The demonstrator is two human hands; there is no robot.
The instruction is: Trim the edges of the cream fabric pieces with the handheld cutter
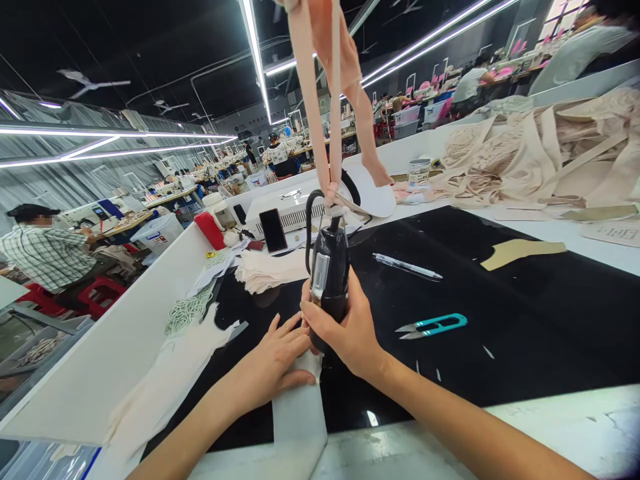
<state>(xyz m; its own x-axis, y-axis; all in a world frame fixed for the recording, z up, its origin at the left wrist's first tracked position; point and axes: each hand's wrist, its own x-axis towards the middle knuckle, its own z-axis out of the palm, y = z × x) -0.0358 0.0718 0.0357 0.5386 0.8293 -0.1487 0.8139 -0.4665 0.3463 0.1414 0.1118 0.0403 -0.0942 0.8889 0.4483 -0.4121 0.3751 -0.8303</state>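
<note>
Your right hand is clamped around the lower body of one black handheld tool. The tool stands nearly upright, long axis vertical, working end down onto the fabric strip, cord end up. A black cord loops from its top, and beige straps hang from above and are tied there.

Your left hand lies flat, fingers spread, pressing on one white fabric strip just beside the tool base. The strip's long axis runs from the tool toward you, over the near edge of the bench.

Right of the hands, on the black bench surface, lie one teal thread snip, tips pointing left, and one pen. One phone leans behind the tool. One stack of white pieces sits left of it. A heap of beige garments occupies the far right.
</note>
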